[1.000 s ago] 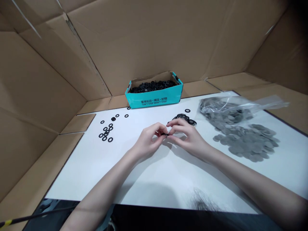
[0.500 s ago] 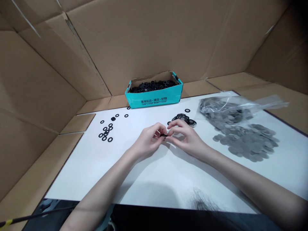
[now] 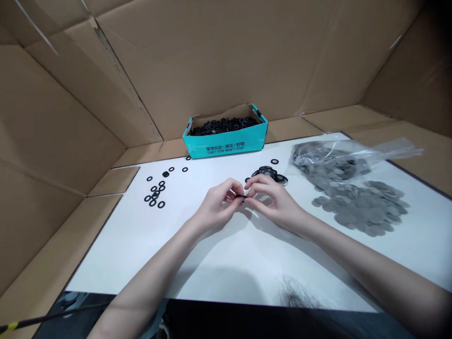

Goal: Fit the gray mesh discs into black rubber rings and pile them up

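Between my two hands, a little above the white tabletop (image 3: 141, 254), is a small black ring (image 3: 241, 197). My left hand (image 3: 219, 203) is closed, pinching the ring's left side between thumb and fingers. From the right, the thumb and fingers of my right hand (image 3: 270, 197) close on the ring's other edge. Fingers cover most of the ring, and I cannot tell whether a grey disc sits in it. Just behind my right hand lies a pile of black rings (image 3: 266, 172), some with grey centres.
Loose black rings (image 3: 161, 204) are scattered at the left. A turquoise box (image 3: 226, 145) full of black rings stands at the back. To the right, grey discs (image 3: 367, 209) spread in front of a clear plastic bag (image 3: 332, 157) of discs. Cardboard walls (image 3: 226, 56) surround the table.
The black ring has tilted slightly between my fingertips and shows more of its curve. Both hands stay in nearly the same place.
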`<state>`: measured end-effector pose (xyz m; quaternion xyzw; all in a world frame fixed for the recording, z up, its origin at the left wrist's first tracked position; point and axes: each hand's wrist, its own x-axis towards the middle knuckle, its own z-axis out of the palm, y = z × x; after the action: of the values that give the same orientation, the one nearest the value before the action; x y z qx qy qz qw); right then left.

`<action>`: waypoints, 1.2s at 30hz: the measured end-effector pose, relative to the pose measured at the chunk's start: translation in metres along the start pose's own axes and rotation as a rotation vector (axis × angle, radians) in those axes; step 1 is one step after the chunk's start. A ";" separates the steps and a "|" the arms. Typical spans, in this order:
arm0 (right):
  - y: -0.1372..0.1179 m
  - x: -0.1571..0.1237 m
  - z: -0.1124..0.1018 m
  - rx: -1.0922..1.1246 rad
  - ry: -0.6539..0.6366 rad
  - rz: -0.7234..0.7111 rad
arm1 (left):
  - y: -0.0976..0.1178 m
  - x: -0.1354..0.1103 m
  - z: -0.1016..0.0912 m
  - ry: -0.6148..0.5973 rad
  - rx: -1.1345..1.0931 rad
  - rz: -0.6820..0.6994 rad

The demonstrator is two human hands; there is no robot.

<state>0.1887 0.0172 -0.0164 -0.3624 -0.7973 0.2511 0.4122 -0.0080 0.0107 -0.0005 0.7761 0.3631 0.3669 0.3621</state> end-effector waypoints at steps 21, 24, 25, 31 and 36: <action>0.003 -0.001 0.002 -0.060 0.045 -0.064 | 0.002 0.000 -0.005 0.030 0.024 0.021; 0.001 -0.002 0.002 -0.095 0.072 -0.101 | 0.003 0.000 -0.004 0.031 0.027 0.054; 0.001 -0.002 0.002 -0.105 0.081 -0.113 | 0.003 0.000 -0.004 0.030 0.028 0.060; 0.000 -0.002 0.003 -0.132 0.117 -0.166 | 0.008 0.000 -0.005 0.011 0.023 0.090; 0.001 -0.002 0.002 -0.127 0.122 -0.164 | 0.009 0.000 -0.006 0.008 0.005 0.087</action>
<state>0.1882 0.0164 -0.0193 -0.3360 -0.8119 0.1432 0.4554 -0.0109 0.0079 0.0099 0.7905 0.3316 0.3845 0.3425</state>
